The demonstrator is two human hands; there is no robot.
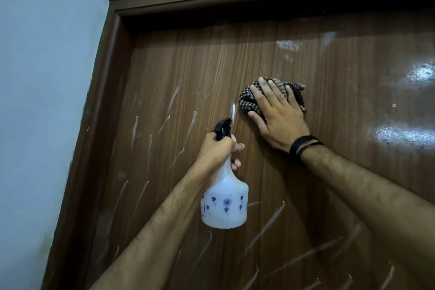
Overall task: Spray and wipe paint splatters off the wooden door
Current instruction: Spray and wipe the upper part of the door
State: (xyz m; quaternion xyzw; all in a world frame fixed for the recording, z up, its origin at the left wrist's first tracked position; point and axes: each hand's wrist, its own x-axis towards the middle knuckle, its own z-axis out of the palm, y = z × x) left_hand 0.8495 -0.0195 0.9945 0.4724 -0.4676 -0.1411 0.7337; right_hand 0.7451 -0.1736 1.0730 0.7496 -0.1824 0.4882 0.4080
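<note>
Door (270, 172) fills most of view, brown wood grain, set in a darker frame (103, 92) w/ pale blue wall (42, 77) at left. White paint streaks (134, 132) run across door's left and lower parts; a smeared whitish patch (288, 45) sits near top, glossy glare at right. Right hand (276, 113) lies flat on door, upper centre, fingers (260, 100) spread and straight, pressing a bunched checked cloth (249, 99) against the wood; cloth pokes out above and left of the hand. Black band (302, 147) on that wrist. Left hand (219, 150) is just below-left of the right, fingers curled round neck of a white spray bottle (224, 205) w/ small purple flower print; bottle hangs down in front of door, black nozzle (223, 128) pointing up toward a short white streak beside the cloth. Can't tell if trigger is squeezed.
</note>
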